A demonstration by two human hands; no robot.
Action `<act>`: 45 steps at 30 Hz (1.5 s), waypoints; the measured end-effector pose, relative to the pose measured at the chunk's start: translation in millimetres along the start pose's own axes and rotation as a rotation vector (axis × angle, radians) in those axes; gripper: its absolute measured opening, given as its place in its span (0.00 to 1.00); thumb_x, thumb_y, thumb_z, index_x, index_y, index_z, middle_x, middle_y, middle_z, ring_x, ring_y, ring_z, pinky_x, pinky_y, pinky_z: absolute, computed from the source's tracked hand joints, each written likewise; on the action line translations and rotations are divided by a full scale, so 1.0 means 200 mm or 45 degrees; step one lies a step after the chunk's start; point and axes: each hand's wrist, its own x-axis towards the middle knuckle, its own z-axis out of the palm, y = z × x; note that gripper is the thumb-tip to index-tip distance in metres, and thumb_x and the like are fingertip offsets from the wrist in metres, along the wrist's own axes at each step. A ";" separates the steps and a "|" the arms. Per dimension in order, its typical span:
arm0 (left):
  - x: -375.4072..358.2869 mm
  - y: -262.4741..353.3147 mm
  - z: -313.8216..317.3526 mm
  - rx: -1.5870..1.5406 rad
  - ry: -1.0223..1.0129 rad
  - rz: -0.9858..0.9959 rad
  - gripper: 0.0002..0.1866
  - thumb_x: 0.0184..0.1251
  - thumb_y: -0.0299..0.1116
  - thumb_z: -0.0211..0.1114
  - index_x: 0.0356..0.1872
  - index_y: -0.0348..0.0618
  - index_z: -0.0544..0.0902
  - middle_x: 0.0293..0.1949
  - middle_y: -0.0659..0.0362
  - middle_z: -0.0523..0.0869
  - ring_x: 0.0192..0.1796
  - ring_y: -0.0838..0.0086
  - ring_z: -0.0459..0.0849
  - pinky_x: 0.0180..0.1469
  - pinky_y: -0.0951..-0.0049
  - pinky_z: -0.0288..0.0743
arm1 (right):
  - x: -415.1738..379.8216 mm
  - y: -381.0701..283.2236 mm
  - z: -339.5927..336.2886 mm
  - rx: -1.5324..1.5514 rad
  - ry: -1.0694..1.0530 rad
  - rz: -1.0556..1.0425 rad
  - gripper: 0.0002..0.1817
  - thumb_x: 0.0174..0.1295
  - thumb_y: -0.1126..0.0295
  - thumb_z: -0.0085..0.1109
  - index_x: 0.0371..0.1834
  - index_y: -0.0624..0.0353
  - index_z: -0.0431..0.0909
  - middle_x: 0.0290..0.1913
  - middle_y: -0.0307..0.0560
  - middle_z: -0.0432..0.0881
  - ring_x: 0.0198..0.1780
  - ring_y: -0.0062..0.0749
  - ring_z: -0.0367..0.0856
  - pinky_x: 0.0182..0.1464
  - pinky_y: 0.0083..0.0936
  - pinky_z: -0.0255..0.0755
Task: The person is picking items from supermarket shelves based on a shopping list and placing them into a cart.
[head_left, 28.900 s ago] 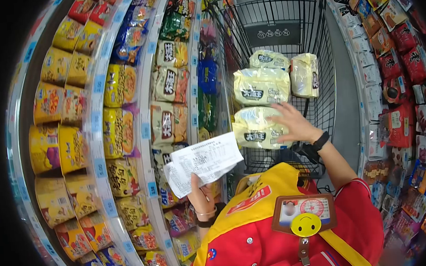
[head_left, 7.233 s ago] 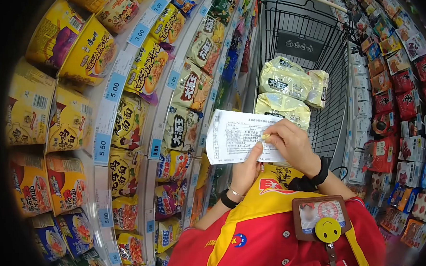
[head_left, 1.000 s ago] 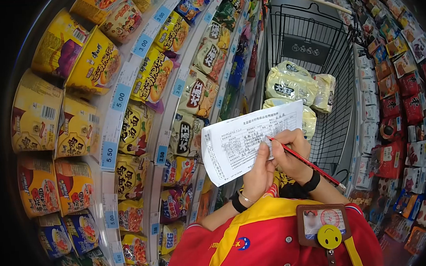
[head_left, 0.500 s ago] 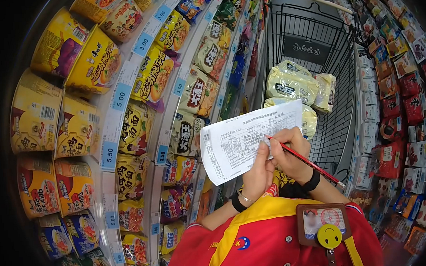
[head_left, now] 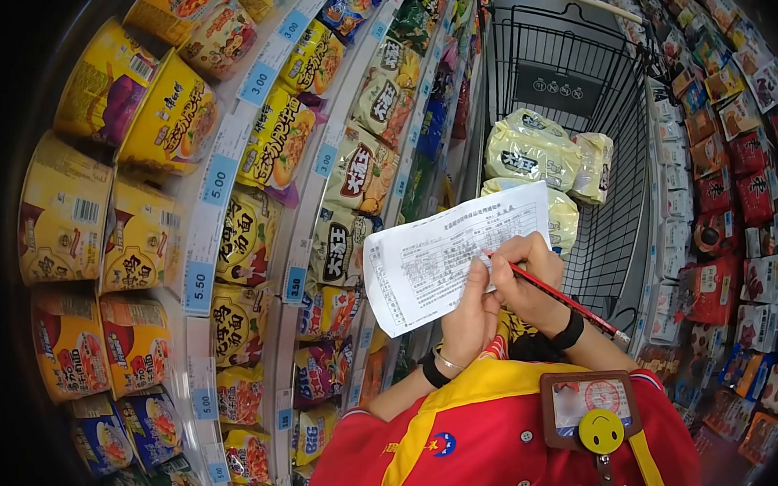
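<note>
White paper [head_left: 421,263], a printed form with handwriting; 1 face visible, can't tell whether more sheets lie under it. It's held in front of the person's chest, angled up toward the head, apparently so it can be read and marked while standing. Left hand [head_left: 470,313] grasping the paper: thumb on top at the lower edge, the other fingers mostly hidden, probably serving as backing for the sheet. Right hand [head_left: 530,281] grasping 1 red-and-black pencil [head_left: 568,298], fingers bunched close to the tip, likely for control over small strokes; shaft slants back toward the lower right. Tip is just beside the left thumb; contact with the paper can't be told. 2 black wristbands [head_left: 570,329], one per wrist; 1 thin bracelet [head_left: 448,360], left wrist only. Beyond the paper, 1 wire cart [head_left: 558,81] with at least 4 pale yellow bags [head_left: 534,161], grouped at the end nearer the person, perhaps to stay within reach; the paper partly covers the lowest. 1 badge [head_left: 588,406] hangs on the red shirt [head_left: 470,441], 1 yellow smiley reel [head_left: 600,432] over it. Left shelf: noodle tubs [head_left: 171,114] side by side in twos, presumably fronts out for shoppers; blue price tags [head_left: 201,277] run along the shelf edges, too many to count.
</note>
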 end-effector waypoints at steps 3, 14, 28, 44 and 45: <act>0.00 0.00 -0.01 0.054 0.009 -0.011 0.18 0.69 0.33 0.47 0.58 0.40 0.63 0.54 0.55 0.70 0.55 0.69 0.71 0.55 0.68 0.70 | 0.00 0.01 0.00 0.051 0.034 -0.059 0.09 0.51 0.75 0.58 0.27 0.63 0.65 0.20 0.43 0.76 0.18 0.28 0.75 0.20 0.21 0.68; 0.05 0.05 -0.02 0.023 -0.074 -0.097 0.23 0.69 0.38 0.44 0.62 0.41 0.57 0.60 0.51 0.66 0.61 0.61 0.67 0.61 0.55 0.62 | 0.13 0.14 -0.23 -0.249 0.120 0.287 0.04 0.62 0.77 0.41 0.38 0.61 0.66 0.24 0.44 0.76 0.26 0.29 0.76 0.30 0.25 0.68; 0.08 0.05 -0.10 0.007 0.003 -0.450 0.19 0.68 0.33 0.47 0.58 0.40 0.63 0.56 0.56 0.71 0.57 0.68 0.70 0.59 0.67 0.63 | 0.04 0.35 -0.14 -0.476 -0.763 0.207 0.18 0.54 0.63 0.54 0.45 0.60 0.70 0.30 0.52 0.79 0.30 0.47 0.78 0.29 0.34 0.72; 0.09 0.04 -0.05 0.559 0.620 0.003 0.18 0.68 0.35 0.49 0.56 0.40 0.66 0.49 0.60 0.74 0.46 0.76 0.73 0.44 0.77 0.67 | -0.17 2.08 -0.77 -0.964 0.197 1.617 0.21 0.56 0.62 0.53 0.44 0.71 0.71 0.45 0.66 0.75 0.47 0.53 0.74 0.50 0.39 0.68; 0.10 0.04 -0.03 0.595 0.648 0.018 0.18 0.68 0.36 0.49 0.55 0.39 0.66 0.48 0.59 0.75 0.45 0.75 0.73 0.45 0.76 0.67 | -0.16 2.07 -0.77 -0.959 0.163 1.608 0.22 0.56 0.61 0.53 0.44 0.72 0.71 0.45 0.65 0.75 0.47 0.53 0.75 0.50 0.39 0.68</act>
